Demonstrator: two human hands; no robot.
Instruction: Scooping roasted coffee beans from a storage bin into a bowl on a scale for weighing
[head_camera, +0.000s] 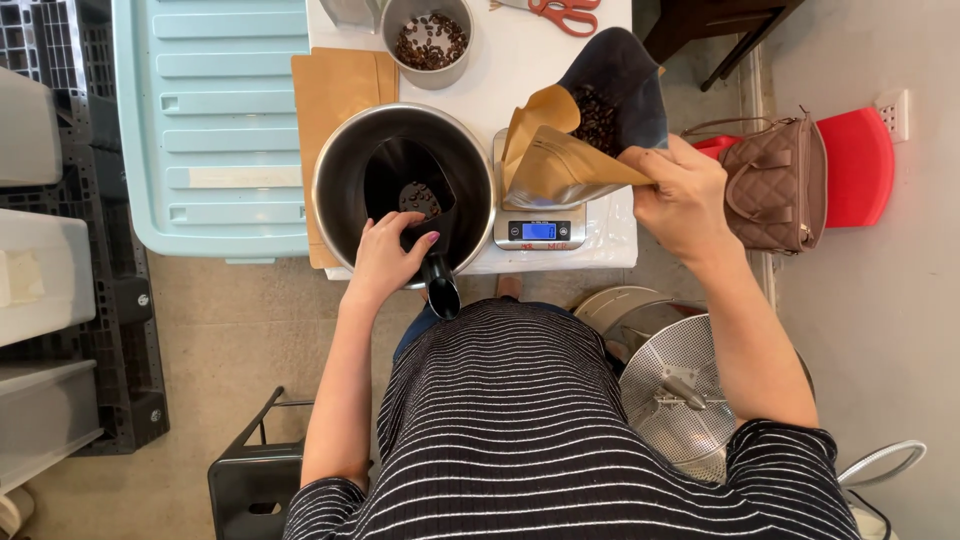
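Seen from the head camera, the left hand (385, 255) is curled around a black scoop (415, 215) carrying a few coffee beans, its bowl dipped into the steel bowl (340, 165) at the table's (520, 60) near edge. The right hand (685, 195) pinches the rim of the brown pouch (555, 160), likely to keep it gaping, over the digital scale (540, 232) by the near right corner.

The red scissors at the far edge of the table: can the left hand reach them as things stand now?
Probably not at once. The left hand grips a black scoop inside the big steel bowl, and the scissors lie far beyond, past a steel cup of beans. It would need to drop the scoop first.
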